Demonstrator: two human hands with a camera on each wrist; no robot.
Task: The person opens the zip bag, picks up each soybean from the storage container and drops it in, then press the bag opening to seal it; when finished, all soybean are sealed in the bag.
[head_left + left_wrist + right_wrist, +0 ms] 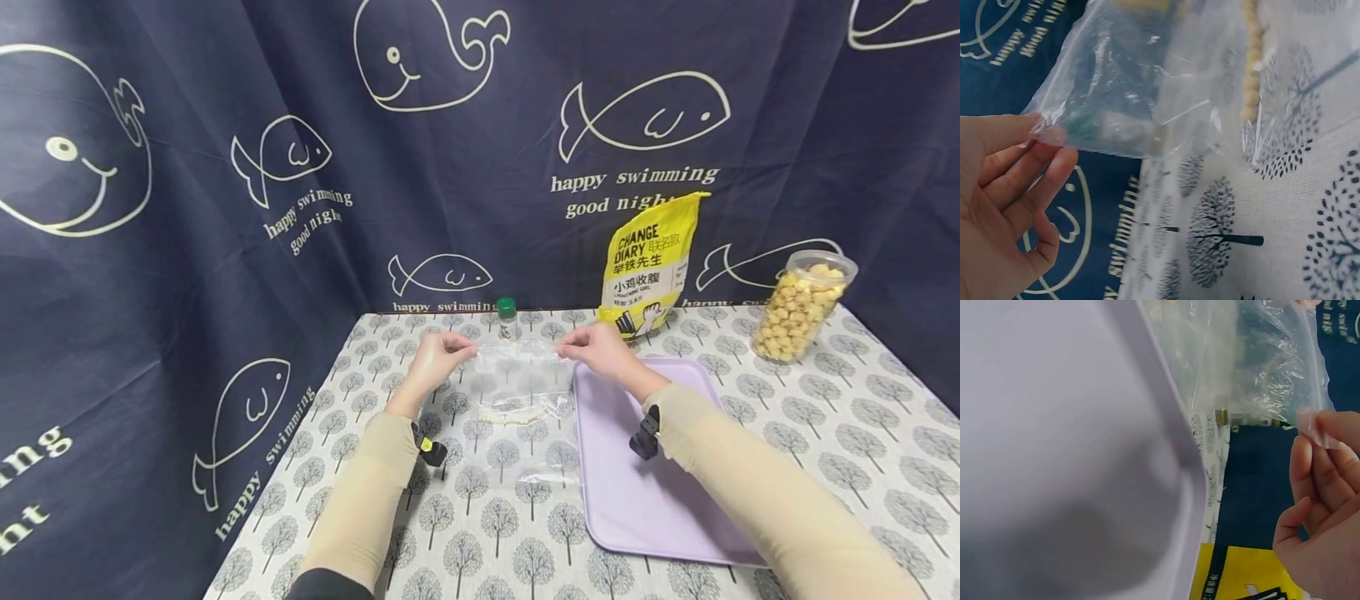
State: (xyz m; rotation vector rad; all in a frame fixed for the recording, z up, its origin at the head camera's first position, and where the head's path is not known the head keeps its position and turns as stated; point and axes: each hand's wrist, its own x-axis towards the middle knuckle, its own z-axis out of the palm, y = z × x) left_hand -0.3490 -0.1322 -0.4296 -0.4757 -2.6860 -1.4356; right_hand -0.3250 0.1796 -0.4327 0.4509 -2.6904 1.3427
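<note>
A clear plastic bag [525, 377] is stretched flat between my two hands above the table. My left hand [441, 362] pinches its upper left corner between thumb and fingertips, and my right hand [602, 352] pinches the upper right corner the same way. Low in the bag lies a row of small pale-yellow pieces [1251, 69], seen as a thin line in the head view. Behind the bag's top edge stands a small green-capped bottle [507, 318], partly covered by the film. In the right wrist view the bag [1279, 369] sags slightly near the fingers.
A lilac tray [630, 483] lies under my right forearm. Behind it a yellow snack pouch [648, 267] stands against the dark curtain [480, 183]. At the back right, a clear tub of yellow puffs [802, 312] stands on the tree-print tablecloth [498, 517].
</note>
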